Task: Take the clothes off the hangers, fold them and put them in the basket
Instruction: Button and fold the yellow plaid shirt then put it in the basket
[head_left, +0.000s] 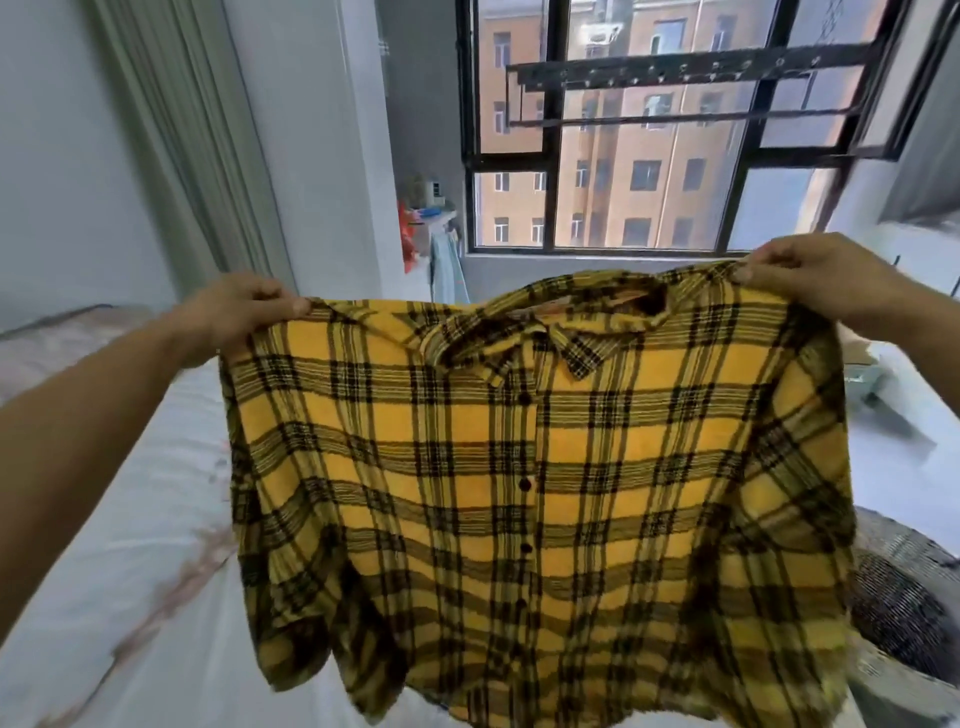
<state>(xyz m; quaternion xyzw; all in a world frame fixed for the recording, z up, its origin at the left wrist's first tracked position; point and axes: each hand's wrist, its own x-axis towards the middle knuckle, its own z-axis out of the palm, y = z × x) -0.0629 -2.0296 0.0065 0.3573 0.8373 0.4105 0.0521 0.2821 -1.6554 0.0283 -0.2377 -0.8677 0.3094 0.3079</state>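
We are holding the shirt (519, 467) up in the air by its shoulders, spread wide with the buttoned front facing us. Our left hand (244, 312) is pinching one shoulder seam between thumb and curled fingers, and our right hand (821, 280) is gripping the other shoulder the same way. No hanger is showing in the shirt, so we are judging that the taking-off step is done for this piece and that we are standing at the start of the fold. The next move, as we are reading it, is calling for a flat place: we are probably needing to lower the shirt face down onto the bed (130, 545) below it, keeping the shoulders level so the loose cloth is not bunching, and only then turn in the sleeves and sides. The bed is lying under and to the left of the shirt, white with a faint pinkish print. The basket (904, 597), dark and woven, is sitting low on the right, partly hidden behind the hem, so we are not seeing what it holds. Ahead, a window (649, 156) is looking out on an orange building, with a rack (675, 78) hanging before it and a curtain (171, 130) on the left.
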